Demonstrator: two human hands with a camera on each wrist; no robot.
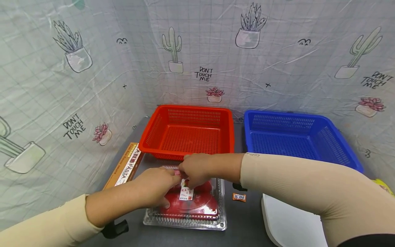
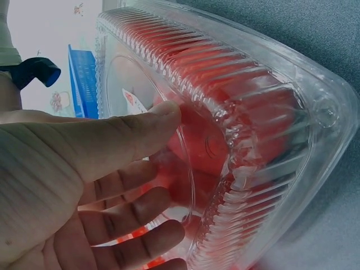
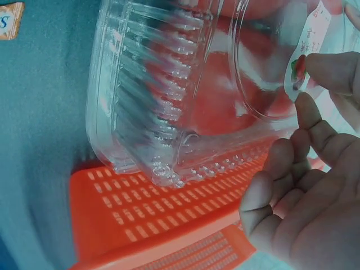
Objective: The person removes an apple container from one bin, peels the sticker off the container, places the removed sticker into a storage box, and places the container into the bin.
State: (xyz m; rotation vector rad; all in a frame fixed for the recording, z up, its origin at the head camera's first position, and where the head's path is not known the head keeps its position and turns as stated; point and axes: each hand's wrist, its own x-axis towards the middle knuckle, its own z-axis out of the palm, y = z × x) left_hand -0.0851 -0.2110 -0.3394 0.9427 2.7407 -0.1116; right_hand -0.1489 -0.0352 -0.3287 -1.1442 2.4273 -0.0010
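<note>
A clear plastic clamshell box [image 1: 213, 224] with red contents lies on the grey table, its ribbed lid closed. On the lid is a white paper label [image 1: 186, 194] with printed writing and a small red-and-green picture. My right hand [image 1: 197, 169] reaches over from the right; its thumb and forefinger pinch the picture end of the label [image 3: 315, 28]. The left hand [image 1: 157, 185] rests on the lid's left side, thumb [image 2: 140, 129] stretched out and fingers loosely bent. The left fingertips come close to the right hand near the box's far edge.
Behind the box stands a red basket [image 1: 226, 137], with a blue basket [image 1: 333, 137] to its right. A pasta box [image 1: 121, 168] lies at the left. Right of the clamshell are a small orange-wrapped sweet [image 1: 239, 197] and a white board or lid [image 1: 293, 223]. A yellow packet [image 1: 384, 185] shows far right.
</note>
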